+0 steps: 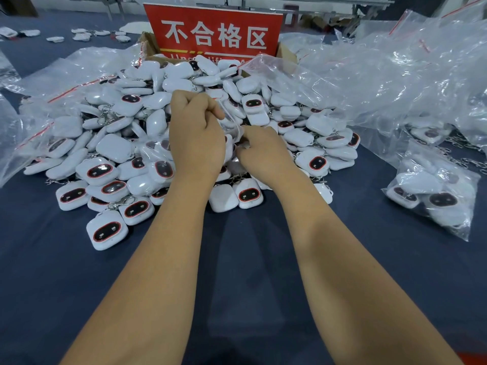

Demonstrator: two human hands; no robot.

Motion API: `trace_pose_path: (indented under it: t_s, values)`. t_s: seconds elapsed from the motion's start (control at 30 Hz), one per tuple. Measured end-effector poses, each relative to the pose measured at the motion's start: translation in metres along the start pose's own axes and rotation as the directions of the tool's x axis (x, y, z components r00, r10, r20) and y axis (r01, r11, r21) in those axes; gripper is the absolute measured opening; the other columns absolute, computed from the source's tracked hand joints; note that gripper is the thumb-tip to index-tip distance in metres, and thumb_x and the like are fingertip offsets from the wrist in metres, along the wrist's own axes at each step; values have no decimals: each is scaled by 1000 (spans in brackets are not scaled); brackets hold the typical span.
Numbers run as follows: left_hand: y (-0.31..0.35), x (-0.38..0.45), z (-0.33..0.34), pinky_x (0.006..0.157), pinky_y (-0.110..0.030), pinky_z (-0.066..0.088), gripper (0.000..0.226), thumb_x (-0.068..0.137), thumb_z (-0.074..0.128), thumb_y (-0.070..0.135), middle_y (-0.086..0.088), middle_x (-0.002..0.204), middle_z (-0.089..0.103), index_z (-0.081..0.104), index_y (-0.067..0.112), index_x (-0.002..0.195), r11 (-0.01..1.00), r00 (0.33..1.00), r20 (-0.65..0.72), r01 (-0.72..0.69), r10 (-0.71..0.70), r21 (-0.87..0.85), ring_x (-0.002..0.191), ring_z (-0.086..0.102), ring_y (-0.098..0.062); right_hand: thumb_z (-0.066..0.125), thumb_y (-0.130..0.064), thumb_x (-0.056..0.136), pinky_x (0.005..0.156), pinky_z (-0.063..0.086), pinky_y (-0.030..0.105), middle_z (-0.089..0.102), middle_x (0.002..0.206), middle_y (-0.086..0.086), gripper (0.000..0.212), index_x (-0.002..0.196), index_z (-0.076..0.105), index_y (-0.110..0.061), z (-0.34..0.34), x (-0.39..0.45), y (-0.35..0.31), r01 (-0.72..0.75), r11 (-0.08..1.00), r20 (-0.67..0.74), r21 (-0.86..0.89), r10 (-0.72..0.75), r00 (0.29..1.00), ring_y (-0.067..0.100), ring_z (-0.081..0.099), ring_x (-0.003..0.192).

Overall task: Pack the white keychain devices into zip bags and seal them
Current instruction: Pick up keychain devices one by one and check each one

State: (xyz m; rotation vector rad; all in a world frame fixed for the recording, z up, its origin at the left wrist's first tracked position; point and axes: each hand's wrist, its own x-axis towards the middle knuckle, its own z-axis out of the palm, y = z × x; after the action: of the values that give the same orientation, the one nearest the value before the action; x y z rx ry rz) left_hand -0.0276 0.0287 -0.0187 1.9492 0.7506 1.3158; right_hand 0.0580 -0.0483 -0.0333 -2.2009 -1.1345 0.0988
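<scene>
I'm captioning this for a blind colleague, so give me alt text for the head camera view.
Two bare hands, left hand and right hand, hold a small clear zip bag over a big pile of white keychain devices on a dark blue table. A red sign stands behind the pile, with empty zip bags heaped to the right.

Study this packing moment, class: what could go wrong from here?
1. Both hands, left hand and right hand, hold a small clear bag right over the loose pile of devices; a slip could drop it among them.
2. Metal keychain clips tangle in the pile, so lifting one device may drag others.
</scene>
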Motion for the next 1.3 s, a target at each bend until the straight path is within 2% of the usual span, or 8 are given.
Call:
trace_pose_path:
  t_s: [0.1,0.23,0.47,0.63,0.8,1.03,1.2,1.3]
  values:
    - [1,0,1,65,-12,36,35,88,36,-4,13,94,39,60,18,78,1000,1000,16,6,-6,17,86,48,-8,59,-12,75,58,23,28,46,65,-2,14,70,47,-13,-1,1,-3,-15,998,40,-65,17,999,22,43,73]
    - [-1,0,1,68,-23,40,36,90,36,-3,7,102,42,62,20,80,1000,999,31,12,-12,13,88,49,-11,62,-18,77,71,35,32,55,72,1,8,78,58,-11,-2,-1,-4,-1,999,68,-50,4,998,26,52,83]
    - [-1,0,2,67,-15,39,39,89,35,-4,6,102,44,62,23,82,1000,999,40,2,-3,26,88,46,-7,58,-13,82,87,43,37,62,97,7,17,98,60,-9,-4,-2,-9,-14,997,76,-70,19,997,30,55,102]
    - [-2,0,1,75,-6,38,41,87,33,-5,6,102,43,62,22,86,999,999,-34,-29,28,-25,94,48,-6,59,-6,80,92,46,45,61,107,7,35,113,53,-10,-6,-5,-10,-70,993,34,100,67,997,28,54,103]
    - [-2,-1,2,74,-4,38,43,87,33,-6,6,105,43,67,19,95,1000,1000,-17,-16,16,-6,93,48,-3,53,-1,82,79,52,44,61,87,-2,32,110,53,-17,-5,-6,-8,-76,960,-78,271,101,992,21,58,84]
    - [-2,1,1,68,-7,39,42,90,41,-2,7,109,43,69,20,112,999,999,37,-9,7,46,88,50,-6,64,-8,87,67,51,17,67,83,-8,22,86,63,-29,-16,1,-9,-87,683,-154,725,284,946,4,61,73]
    - [-4,2,3,69,-7,40,36,90,49,5,9,109,42,68,22,116,997,995,100,3,-11,76,83,50,0,61,-10,95,73,56,26,70,93,7,10,94,69,-15,-19,2,-8,-67,445,-72,893,289,955,16,63,82]
    - [-5,2,4,67,-1,36,35,90,53,7,9,107,40,68,23,117,992,990,142,-26,9,121,78,47,4,58,-10,97,76,55,34,69,101,14,10,102,67,-12,-18,3,-8,-90,398,-37,913,300,953,22,62,83]
